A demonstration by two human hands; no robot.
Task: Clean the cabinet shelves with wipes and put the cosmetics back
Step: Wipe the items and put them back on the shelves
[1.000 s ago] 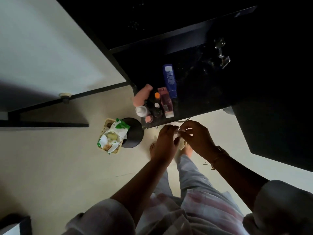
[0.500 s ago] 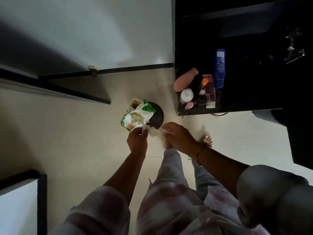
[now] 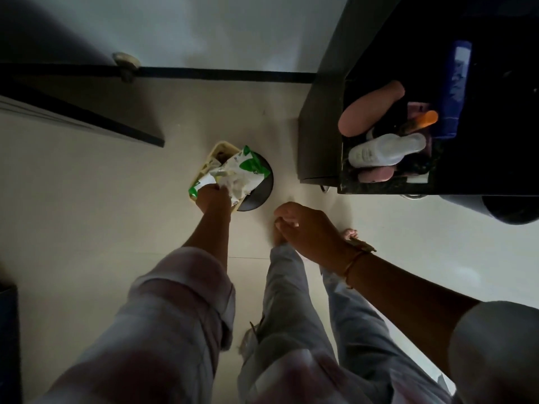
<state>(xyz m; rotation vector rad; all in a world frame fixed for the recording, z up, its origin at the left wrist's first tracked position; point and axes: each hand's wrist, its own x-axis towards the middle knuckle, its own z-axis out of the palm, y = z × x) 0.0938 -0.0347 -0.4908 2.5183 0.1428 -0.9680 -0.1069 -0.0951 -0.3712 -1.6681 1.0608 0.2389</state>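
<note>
A green and white wipes pack (image 3: 245, 167) lies on a round black stool (image 3: 259, 193) on the floor, over a yellowish basket (image 3: 214, 153). My left hand (image 3: 214, 199) grips a crumpled white wipe (image 3: 233, 183) at the pack's opening. My right hand (image 3: 303, 228) hovers to the right with its fingers curled; nothing shows in it. Cosmetics stand crowded on the dark cabinet top (image 3: 379, 186) at upper right: a pink bottle (image 3: 370, 110), a white bottle (image 3: 385, 154), an orange-capped tube (image 3: 424, 121) and a blue tube (image 3: 453, 91).
A dark door edge (image 3: 87, 118) and a door stopper (image 3: 125, 64) sit at upper left. A dark round object (image 3: 510, 209) is below the cabinet at right. My legs and bare feet stand on the pale tiled floor (image 3: 87, 228).
The view swung left and closer to the floor. My left hand went from meeting the right hand down to the wipes pack and took hold of a wipe. The right hand stayed behind.
</note>
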